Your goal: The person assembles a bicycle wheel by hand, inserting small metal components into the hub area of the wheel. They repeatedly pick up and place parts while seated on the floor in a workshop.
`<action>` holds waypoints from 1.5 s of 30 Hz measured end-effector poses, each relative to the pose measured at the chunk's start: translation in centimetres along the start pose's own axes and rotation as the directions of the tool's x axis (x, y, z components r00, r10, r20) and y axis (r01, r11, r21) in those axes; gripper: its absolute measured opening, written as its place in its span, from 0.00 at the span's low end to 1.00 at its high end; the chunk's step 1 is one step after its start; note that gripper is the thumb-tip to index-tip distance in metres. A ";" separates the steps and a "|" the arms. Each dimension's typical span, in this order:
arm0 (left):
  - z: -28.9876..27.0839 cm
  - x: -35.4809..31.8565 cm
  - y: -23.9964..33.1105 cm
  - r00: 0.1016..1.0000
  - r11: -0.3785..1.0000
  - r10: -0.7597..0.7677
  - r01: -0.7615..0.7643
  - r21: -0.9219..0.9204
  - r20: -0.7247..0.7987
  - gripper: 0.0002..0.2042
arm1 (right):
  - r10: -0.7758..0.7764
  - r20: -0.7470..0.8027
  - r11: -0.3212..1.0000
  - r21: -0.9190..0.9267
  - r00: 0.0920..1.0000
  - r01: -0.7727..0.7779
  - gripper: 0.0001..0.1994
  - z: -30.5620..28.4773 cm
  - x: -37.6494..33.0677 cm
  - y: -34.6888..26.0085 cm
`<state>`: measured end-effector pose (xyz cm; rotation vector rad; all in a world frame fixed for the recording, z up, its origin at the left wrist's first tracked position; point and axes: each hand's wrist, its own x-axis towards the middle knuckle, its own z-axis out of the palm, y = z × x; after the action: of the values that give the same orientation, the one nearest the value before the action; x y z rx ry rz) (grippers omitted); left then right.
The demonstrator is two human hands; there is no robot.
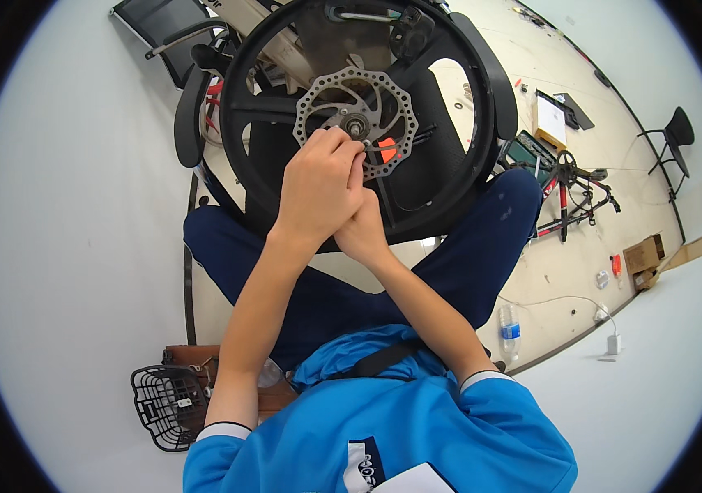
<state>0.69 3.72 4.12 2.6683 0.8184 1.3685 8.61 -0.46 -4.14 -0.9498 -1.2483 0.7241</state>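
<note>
A black spoked wheel (240, 148) lies flat in front of me on a black armchair, over my knees. A silver brake disc (402, 103) full of holes sits at its centre, around the hub axle (356, 126). My left hand (318, 189) is closed, its fingertips pressed together at the disc's inner part, just below the axle. Below and partly behind it, my right hand (365, 226) is closed too, most of its fingers covered by the left. Whatever they pinch is hidden. An orange-red piece (387, 149) shows through a gap in the disc.
Chair armrests (190, 119) flank the wheel. On the floor to the right are an open tool case (529, 156), a red and black bike frame (564, 201), a water bottle (510, 333) and a cardboard box (642, 253). A black wire basket (172, 407) stands at lower left.
</note>
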 end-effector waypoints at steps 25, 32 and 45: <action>0.2 -2.9 3.3 0.939 0.925 0.209 -0.280 -0.256 -0.273 0.13 | -0.503 0.001 0.754 -0.487 0.864 0.440 0.20 -6.2 1.6 -3.8; 2.2 -3.5 3.3 0.917 0.935 0.161 -0.260 -0.243 -0.364 0.11 | -0.466 -0.002 0.788 -0.456 0.885 0.414 0.16 -6.8 1.8 -2.9; 1.8 -2.4 3.5 0.918 0.923 0.114 -0.239 -0.301 -0.379 0.11 | -0.513 0.135 0.581 -0.672 0.848 0.459 0.14 -6.9 2.8 -3.9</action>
<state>2.42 -0.09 2.15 2.3056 0.3051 1.8757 15.78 -1.10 0.28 -1.1241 -1.6591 -0.2657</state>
